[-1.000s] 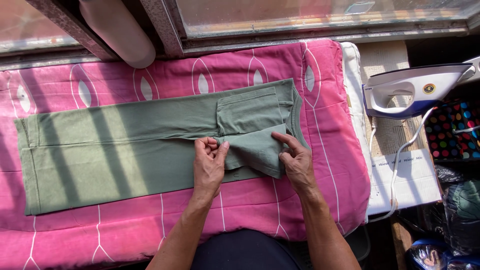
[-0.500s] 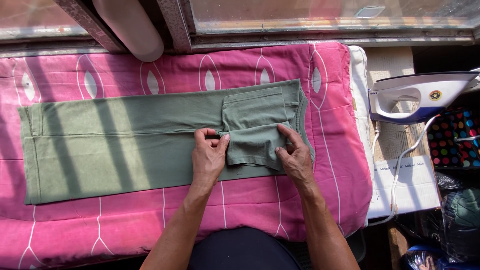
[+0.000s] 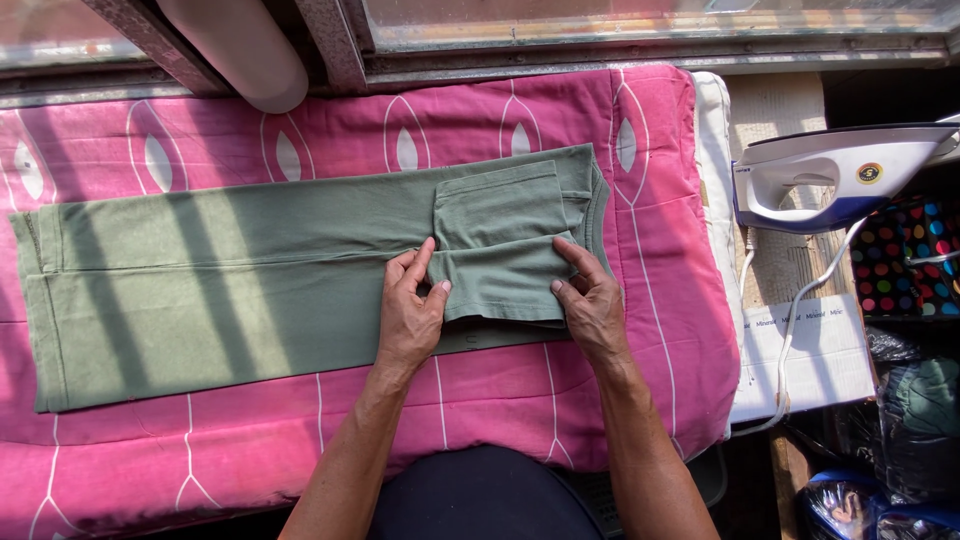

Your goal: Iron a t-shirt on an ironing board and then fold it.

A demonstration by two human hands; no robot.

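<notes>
While our left hand (image 3: 408, 312) pinches the green garment's (image 3: 230, 290) folded sleeve (image 3: 500, 255) edge, our right hand (image 3: 590, 305) lies flat, fingers unclenched, just opp. it w/ the iron (image 3: 835, 175) well beyond.

Garment (image 3: 250, 290): plain sage green. Board cover (image 3: 640, 400): pink with white leaf motifs. Iron (image 3: 830, 175): white and blue.

On the right, a flat white cardboard box (image 3: 800, 360) lies under the iron, which wears a small round yellow sticker (image 3: 869, 173), and shiny blue bags (image 3: 850, 505) sit near the bottom corner.
</notes>
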